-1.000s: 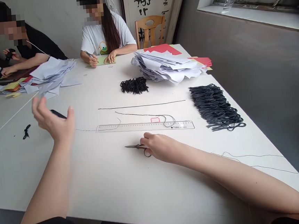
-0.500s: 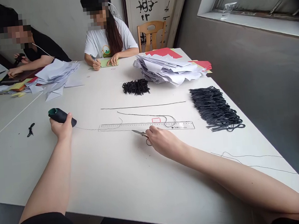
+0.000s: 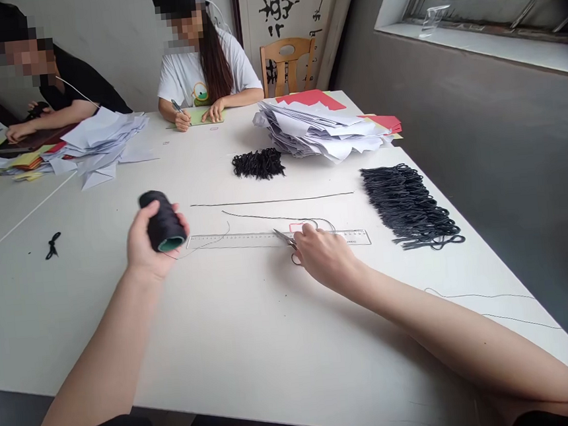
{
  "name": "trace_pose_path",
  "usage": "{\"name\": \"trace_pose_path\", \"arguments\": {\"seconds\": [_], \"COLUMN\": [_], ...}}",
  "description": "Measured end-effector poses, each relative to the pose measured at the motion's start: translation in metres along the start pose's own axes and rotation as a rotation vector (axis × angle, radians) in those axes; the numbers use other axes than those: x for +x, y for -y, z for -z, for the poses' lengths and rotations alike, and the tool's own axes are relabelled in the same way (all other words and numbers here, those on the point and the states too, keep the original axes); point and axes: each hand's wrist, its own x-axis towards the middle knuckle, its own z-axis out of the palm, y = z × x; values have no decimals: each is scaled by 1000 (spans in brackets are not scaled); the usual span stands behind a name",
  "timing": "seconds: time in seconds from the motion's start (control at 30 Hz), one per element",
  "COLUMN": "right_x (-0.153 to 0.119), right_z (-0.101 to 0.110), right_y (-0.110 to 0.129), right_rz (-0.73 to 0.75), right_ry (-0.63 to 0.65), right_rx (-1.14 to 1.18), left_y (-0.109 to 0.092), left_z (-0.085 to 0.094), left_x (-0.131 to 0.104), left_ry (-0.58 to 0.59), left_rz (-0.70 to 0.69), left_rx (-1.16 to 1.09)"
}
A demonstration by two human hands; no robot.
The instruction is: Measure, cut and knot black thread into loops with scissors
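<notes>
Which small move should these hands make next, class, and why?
Perhaps the right hand, scissors still in its grasp, should reach for the thread's loose end: it curls up, unheld, at the left part of the ruler, while the left hand grips the spool it seems to lead to.

On the white table (image 3: pixel 216 351) lie a clear ruler (image 3: pixel 247 241), a straight black string (image 3: pixel 273 201), a small black knot (image 3: pixel 53 246), a little black bundle (image 3: pixel 258 165), a row of black loops (image 3: pixel 407 205) and messy paper piles (image 3: pixel 324 130).
</notes>
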Motion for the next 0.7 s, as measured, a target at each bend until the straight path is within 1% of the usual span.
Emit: {"name": "trace_pose_path", "arguments": {"seconds": [0.03, 0.07, 0.1, 0.13, 0.17, 0.2, 0.23, 0.27, 0.33, 0.37, 0.43, 0.47, 0.53, 0.63, 0.7], "right_x": [-1, -3, -5, -7, -10, -12, -14, -16, -17, -16, -14, -13, -11, -13, -17], "right_z": [-1, -2, -5, -8, -12, -16, -20, -23, -29, -31, -33, -34, -33, -29, -26], "right_y": [3, 6, 11, 16, 22, 28, 34, 39, 46, 49, 51, 51, 49, 45, 42], "right_rz": [25, 77, 148, 225, 299, 358, 395, 424, 447, 439, 386, 362, 353, 367, 375], "right_ry": [-46, -91, -119, -114, -64, 32, 158, 289, 524, 603, 694, 695, 615, 421, 321], "right_rx": [59, 166, 327, 537, 780, 1037, 1280, 1487, 1768, 1846, 1892, 1872, 1769, 1577, 1460], "left_y": [8, 17, 26, 34, 42, 48, 54, 58, 63, 64, 63, 62, 59, 53, 49], "left_z": [-4, -8, -11, -14, -15, -16, -16, -16, -15, -14, -13, -13, -13, -11, -8], "left_x": [-8, -16, -24, -31, -37, -42, -46, -49, -50, -49, -45, -42, -36, -25, -17], "left_ry": [39, 77, 122, 153, 178, 189, 180, 170, 142, 132, 110, 93, 58, 26, 10], "left_rz": [110, 209, 341, 438, 533, 610, 656, 673, 635, 592, 511, 478, 421, 343, 292], "left_rx": [14, 22, 34, 23, 14, -1, -20, -45, -117, -162, -233, -250, -249, -234, -231]}}
